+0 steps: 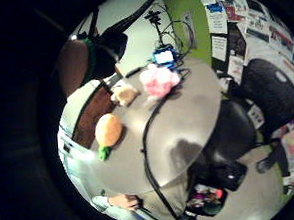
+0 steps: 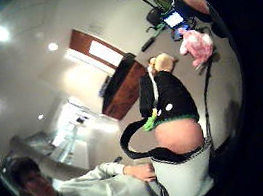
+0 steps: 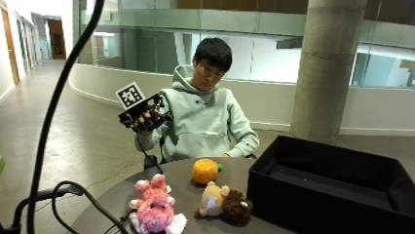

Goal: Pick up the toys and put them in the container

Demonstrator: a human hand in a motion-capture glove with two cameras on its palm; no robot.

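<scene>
Hovering raised above table (image 3: 129, 190), right hand (image 3: 146, 117) w/ fingers relaxed, holding nothing.

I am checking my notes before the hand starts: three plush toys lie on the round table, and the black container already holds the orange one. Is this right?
Not quite. The outside view shows the black container holding no toy. The orange plush toy still lies on the round table, with the pink plush toy and the tan-and-brown plush toy. The rest is right.
</scene>
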